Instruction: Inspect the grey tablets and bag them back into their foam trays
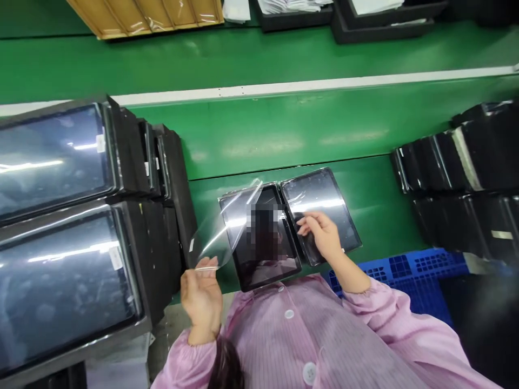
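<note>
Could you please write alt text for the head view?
The left hand holds clear film partly over a dark screen on a green table; the right hand is over a second screen beside it. Dark stacks stand either side.

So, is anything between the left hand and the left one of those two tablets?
Yes, the clear film that the left hand holds. It slants up across the gap and over the upper left part of the left tablet. Nothing else shows in between.
</note>
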Motion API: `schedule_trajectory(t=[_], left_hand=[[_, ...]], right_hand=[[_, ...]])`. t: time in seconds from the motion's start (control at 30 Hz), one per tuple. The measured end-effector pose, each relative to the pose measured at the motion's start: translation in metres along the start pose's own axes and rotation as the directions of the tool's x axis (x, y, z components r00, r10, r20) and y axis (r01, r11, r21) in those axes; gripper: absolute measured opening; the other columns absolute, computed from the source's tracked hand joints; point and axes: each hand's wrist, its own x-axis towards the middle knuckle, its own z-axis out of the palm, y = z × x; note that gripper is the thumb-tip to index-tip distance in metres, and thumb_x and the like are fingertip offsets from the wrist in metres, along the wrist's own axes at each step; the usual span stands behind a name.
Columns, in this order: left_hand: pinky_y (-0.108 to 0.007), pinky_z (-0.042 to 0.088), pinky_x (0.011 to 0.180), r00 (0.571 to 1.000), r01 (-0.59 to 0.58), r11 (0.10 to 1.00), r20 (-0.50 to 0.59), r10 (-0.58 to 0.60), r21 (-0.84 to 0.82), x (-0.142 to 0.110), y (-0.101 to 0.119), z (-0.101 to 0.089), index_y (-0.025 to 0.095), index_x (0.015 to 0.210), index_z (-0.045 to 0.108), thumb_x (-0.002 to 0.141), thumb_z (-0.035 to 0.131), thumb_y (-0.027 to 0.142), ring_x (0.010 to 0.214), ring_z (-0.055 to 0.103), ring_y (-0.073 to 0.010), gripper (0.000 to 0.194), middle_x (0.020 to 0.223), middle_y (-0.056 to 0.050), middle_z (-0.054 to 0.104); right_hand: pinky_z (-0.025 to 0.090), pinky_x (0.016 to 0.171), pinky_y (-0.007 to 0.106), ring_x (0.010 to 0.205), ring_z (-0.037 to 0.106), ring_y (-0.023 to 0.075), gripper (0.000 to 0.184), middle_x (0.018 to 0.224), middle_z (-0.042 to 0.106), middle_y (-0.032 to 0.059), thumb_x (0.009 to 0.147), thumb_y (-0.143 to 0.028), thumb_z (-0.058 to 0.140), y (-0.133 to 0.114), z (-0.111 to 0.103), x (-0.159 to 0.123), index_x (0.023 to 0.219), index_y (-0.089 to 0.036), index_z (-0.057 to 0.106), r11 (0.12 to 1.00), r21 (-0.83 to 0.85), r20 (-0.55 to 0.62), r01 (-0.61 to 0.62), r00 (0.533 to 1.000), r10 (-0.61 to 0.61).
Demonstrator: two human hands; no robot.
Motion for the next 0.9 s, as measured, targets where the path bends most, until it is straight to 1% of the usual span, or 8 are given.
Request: schedule_trajectory(t=[0.13, 0.3, 0.37, 0.47, 0.57, 0.6, 0.77, 0.9], left_hand=[[-0.051, 0.052, 0.087, 0.937, -0.244, 0.956, 0.295, 0.188, 0.166, -0.019, -0.005, -0.018, 0.023, 0.071, 0.045, 0.087, 0.050, 0.036, 0.085, 0.070, -0.0229, 0.021, 0.088, -0.002, 0.073], [-0.055, 0.045, 0.096, 0.362, -0.857, 0.436, 0.923, 0.131, 0.275, -0.035, -0.018, -0.040, 0.023, 0.081, 0.061, 0.086, 0.048, 0.026, 0.110, 0.062, -0.0281, 0.014, 0.102, -0.011, 0.073], [-0.055, 0.038, 0.102, 0.265, -0.935, 0.269, 0.960, 0.092, 0.232, -0.037, -0.020, -0.044, 0.023, 0.091, 0.063, 0.086, 0.044, 0.019, 0.115, 0.059, -0.0272, 0.021, 0.107, -0.011, 0.071], [-0.052, 0.028, 0.110, 0.215, -0.968, 0.147, 0.974, 0.070, 0.203, -0.039, -0.019, -0.046, 0.024, 0.098, 0.063, 0.086, 0.041, 0.014, 0.116, 0.058, -0.0239, 0.027, 0.110, -0.008, 0.071], [-0.046, 0.019, 0.114, 0.234, -0.971, 0.080, 0.964, 0.126, 0.225, -0.044, -0.020, -0.044, 0.024, 0.098, 0.064, 0.087, 0.040, 0.014, 0.111, 0.061, -0.0206, 0.028, 0.108, -0.005, 0.072], [-0.044, 0.018, 0.114, 0.256, -0.967, 0.064, 0.952, 0.169, 0.248, -0.047, -0.020, -0.042, 0.024, 0.097, 0.064, 0.087, 0.039, 0.014, 0.108, 0.063, -0.0197, 0.028, 0.106, -0.004, 0.073], [-0.045, 0.031, 0.106, 0.424, -0.903, 0.044, 0.873, 0.241, 0.427, -0.057, -0.014, 0.002, 0.022, 0.094, 0.069, 0.086, 0.047, 0.024, 0.093, 0.065, -0.0226, 0.024, 0.093, -0.008, 0.073], [-0.070, 0.025, 0.098, 0.511, -0.848, -0.117, 0.856, 0.077, 0.517, -0.033, 0.004, 0.080, 0.020, 0.117, 0.062, 0.085, 0.052, 0.038, 0.123, 0.046, -0.0401, 0.039, 0.131, -0.020, 0.055]], right_hand=[[0.052, 0.054, 0.030, 0.061, 0.067, 0.0172, 0.044, 0.080, 0.069, 0.0054, 0.075, -0.055, 0.057, -0.006, 0.022, 0.006, 0.097, -0.018, 0.055, 0.969, 0.045, 0.177, -0.241, 0.957, 0.230], [0.051, 0.062, 0.030, 0.066, 0.067, 0.0182, 0.042, 0.081, 0.069, 0.0031, 0.080, -0.028, 0.057, -0.034, 0.056, 0.030, 0.120, -0.019, 0.049, 0.901, -0.418, 0.167, -0.119, 0.964, 0.205], [0.049, 0.066, 0.030, 0.069, 0.066, 0.0185, 0.034, 0.077, 0.069, 0.0024, 0.082, -0.018, 0.052, -0.046, 0.066, 0.017, 0.116, -0.019, 0.054, 0.777, -0.609, 0.330, 0.160, 0.942, 0.065], [0.047, 0.063, 0.027, 0.066, 0.064, 0.0170, 0.021, 0.075, 0.070, 0.0018, 0.085, -0.017, 0.050, -0.059, 0.064, -0.026, 0.100, -0.021, 0.064, 0.716, -0.399, 0.820, 0.572, 0.573, -0.001], [0.048, 0.066, 0.023, 0.065, 0.064, 0.0131, 0.014, 0.073, 0.071, -0.0017, 0.087, -0.022, 0.054, -0.065, 0.044, -0.063, 0.092, -0.022, 0.067, 0.836, -0.032, 0.991, 0.547, 0.129, -0.046], [0.049, 0.068, 0.022, 0.067, 0.065, 0.0125, 0.015, 0.073, 0.071, -0.0020, 0.089, -0.025, 0.053, -0.064, 0.035, -0.068, 0.092, -0.022, 0.068, 0.861, -0.042, 0.986, 0.506, 0.160, -0.046], [0.052, 0.082, 0.033, 0.094, 0.067, 0.0184, 0.027, 0.103, 0.071, 0.0066, 0.089, -0.032, 0.049, -0.041, -0.008, -0.042, 0.113, -0.023, 0.059, 0.835, -0.494, 0.398, 0.244, 0.917, -0.032], [0.051, 0.089, 0.040, 0.103, 0.065, 0.0225, 0.041, 0.112, 0.068, 0.0093, 0.083, -0.035, 0.054, -0.021, -0.043, 0.008, 0.122, -0.022, 0.051, 0.852, -0.505, 0.050, 0.135, 0.991, -0.128]])
